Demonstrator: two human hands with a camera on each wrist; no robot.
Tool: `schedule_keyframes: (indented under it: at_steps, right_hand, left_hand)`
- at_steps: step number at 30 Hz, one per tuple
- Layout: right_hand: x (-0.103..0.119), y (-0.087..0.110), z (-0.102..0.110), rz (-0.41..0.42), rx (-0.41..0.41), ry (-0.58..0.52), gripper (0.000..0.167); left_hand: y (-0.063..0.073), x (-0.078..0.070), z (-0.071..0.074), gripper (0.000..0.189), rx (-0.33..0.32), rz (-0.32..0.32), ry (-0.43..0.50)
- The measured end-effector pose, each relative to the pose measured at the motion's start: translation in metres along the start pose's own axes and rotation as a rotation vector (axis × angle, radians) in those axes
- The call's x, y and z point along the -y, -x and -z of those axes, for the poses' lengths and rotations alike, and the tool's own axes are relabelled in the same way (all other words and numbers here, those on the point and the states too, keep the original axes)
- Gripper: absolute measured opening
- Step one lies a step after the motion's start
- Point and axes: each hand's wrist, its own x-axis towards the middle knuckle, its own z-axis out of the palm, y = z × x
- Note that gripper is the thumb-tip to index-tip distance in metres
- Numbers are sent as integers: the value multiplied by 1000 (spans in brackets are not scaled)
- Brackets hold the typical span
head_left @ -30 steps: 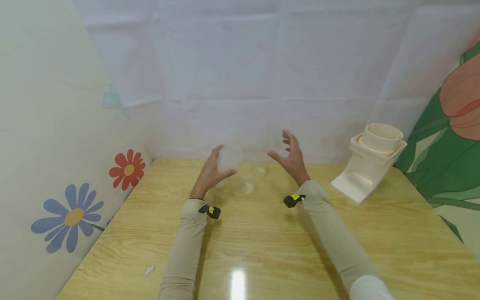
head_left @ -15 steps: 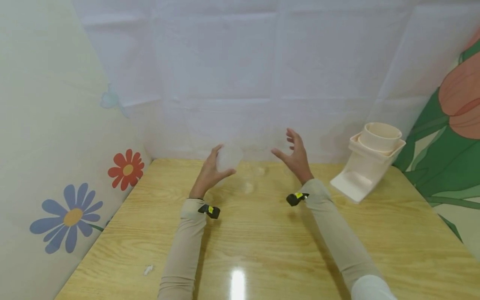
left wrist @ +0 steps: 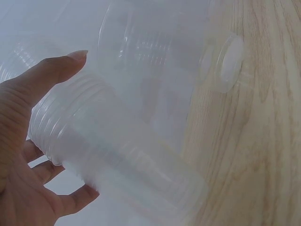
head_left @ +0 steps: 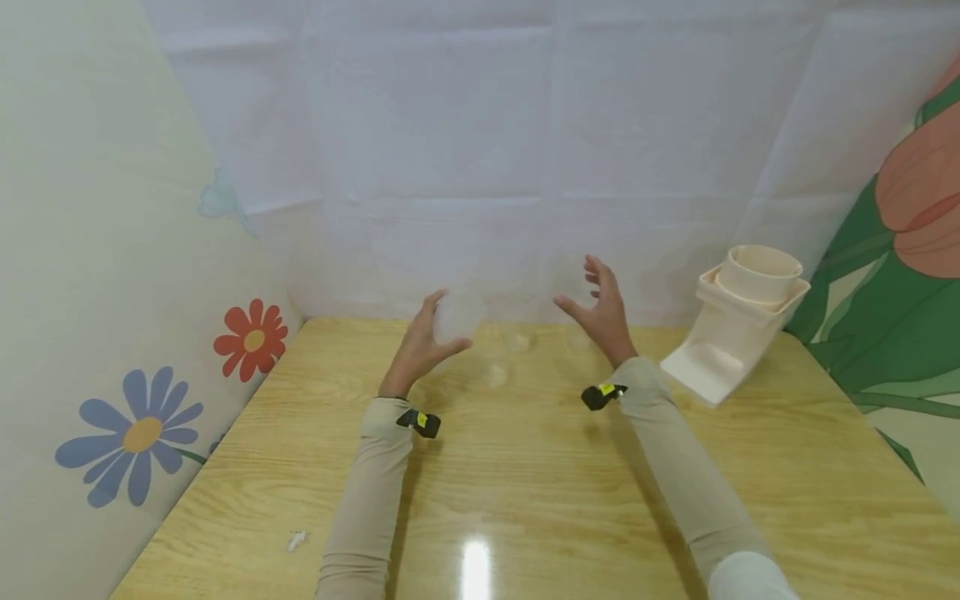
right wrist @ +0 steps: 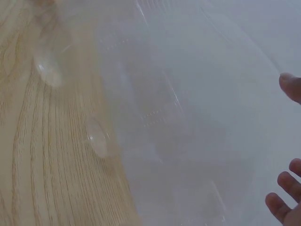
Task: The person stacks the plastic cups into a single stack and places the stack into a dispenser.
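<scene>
Cup stack (left wrist: 113, 141) sits in left hand (head_left: 418, 345), right hand (head_left: 604, 318) apart.

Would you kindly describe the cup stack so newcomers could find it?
Toward the far edge of the wooden table, find the left hand. It grips a stack of clear plastic cups. Nested rims and that grip set it apart from other clear cups.

clear, glossy, ribbed plastic cups (left wrist: 122, 141) in the left hand (head_left: 418, 346), smooth opaque plastic stand (head_left: 735, 333) right of the right hand (head_left: 603, 317), creased matt cloth sheet (head_left: 435, 125) behind both hands, smooth glossy wood-grained table (head_left: 525, 475) beneath them
</scene>
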Motion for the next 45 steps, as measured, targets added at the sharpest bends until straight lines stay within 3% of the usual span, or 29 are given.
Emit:
schedule_keyframes:
  at_steps: [22,45]
  right_hand:
    - [-10,-1,15,-20,-35,8,85]
    - [-27,3,19,-56,-16,16,89]
  left_hand:
    - [-2,4,-3,98,5,2,-16]
    - [-2,1,-3,99,11,16,-25]
